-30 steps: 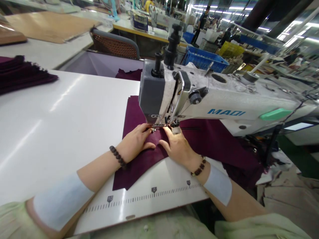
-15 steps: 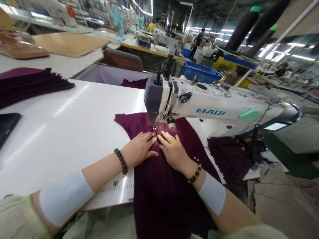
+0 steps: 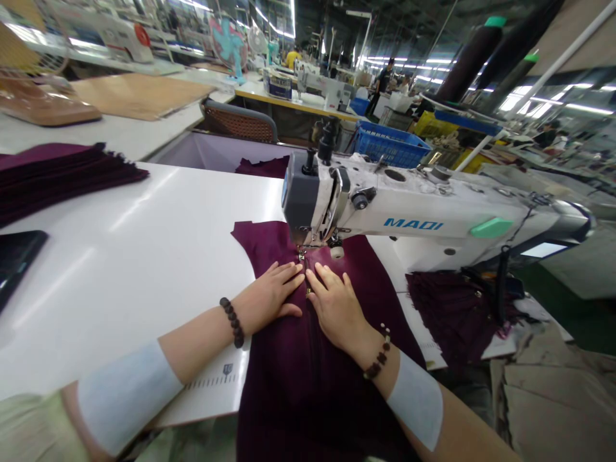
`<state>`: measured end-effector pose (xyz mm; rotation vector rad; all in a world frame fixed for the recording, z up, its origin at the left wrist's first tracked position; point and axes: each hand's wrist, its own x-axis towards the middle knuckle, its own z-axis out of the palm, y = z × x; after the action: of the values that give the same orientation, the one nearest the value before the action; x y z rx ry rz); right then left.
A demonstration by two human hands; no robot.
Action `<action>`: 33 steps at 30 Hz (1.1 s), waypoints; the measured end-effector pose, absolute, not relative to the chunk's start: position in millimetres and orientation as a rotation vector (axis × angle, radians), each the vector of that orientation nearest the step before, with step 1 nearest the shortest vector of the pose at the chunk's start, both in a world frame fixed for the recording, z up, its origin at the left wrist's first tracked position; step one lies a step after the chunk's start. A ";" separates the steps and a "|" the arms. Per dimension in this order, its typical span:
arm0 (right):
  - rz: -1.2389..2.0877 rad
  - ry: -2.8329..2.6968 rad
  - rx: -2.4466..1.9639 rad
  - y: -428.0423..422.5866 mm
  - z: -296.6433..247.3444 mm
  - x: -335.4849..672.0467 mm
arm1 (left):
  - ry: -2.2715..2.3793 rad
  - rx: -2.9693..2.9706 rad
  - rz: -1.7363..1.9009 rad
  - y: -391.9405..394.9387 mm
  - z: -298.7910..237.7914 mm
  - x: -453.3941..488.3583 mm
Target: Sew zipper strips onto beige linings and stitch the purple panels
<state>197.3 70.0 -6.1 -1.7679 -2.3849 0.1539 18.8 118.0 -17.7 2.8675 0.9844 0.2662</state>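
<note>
Dark purple fabric [image 3: 289, 378] lies under the presser foot [image 3: 301, 255] of a white sewing machine [image 3: 409, 205]. A dark lengthwise line runs down its middle. Flat on the fabric, left of that line, my left hand [image 3: 274, 295] rests with its thumb apart, fingertips just in front of the foot. My right hand [image 3: 337, 305] lies on the other side, fingers stretched out and slightly spread. A small gold-coloured piece shows beside its fingers; whether it is a ring or part of the garment I cannot tell. The fabric's lower end hangs over the table's front edge.
Stacked purple pieces [image 3: 62, 179] and a dark phone-like device [image 3: 19, 260] lie on the white table [image 3: 183, 218] at left. More purple fabric [image 3: 452, 314] is under the machine arm at right. Behind stand a blue basket [image 3: 392, 142], a chair [image 3: 240, 120] and thread cones [image 3: 469, 61].
The fabric has turned slightly: its far left corner has shifted right and its near left edge has swung left. Both hands stay flat beside the presser foot. The view has tilted a little.
</note>
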 end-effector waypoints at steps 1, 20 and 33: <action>0.153 -2.382 -1.773 69.7 -6.5 196.8 | 0.981 2.867 0.261 118.1 -17.9 18.4; 0.282 -2.335 -1.661 74.0 -3.5 203.5 | 1.003 2.853 0.310 120.3 -13.6 21.2; 0.388 -2.538 -1.601 90.8 22.5 202.6 | 0.527 2.343 0.222 61.7 27.3 -25.6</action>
<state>202.6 90.8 22.5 -1.6015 -2.5382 0.3883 -25.6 61.7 27.3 2.3429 0.5271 0.2224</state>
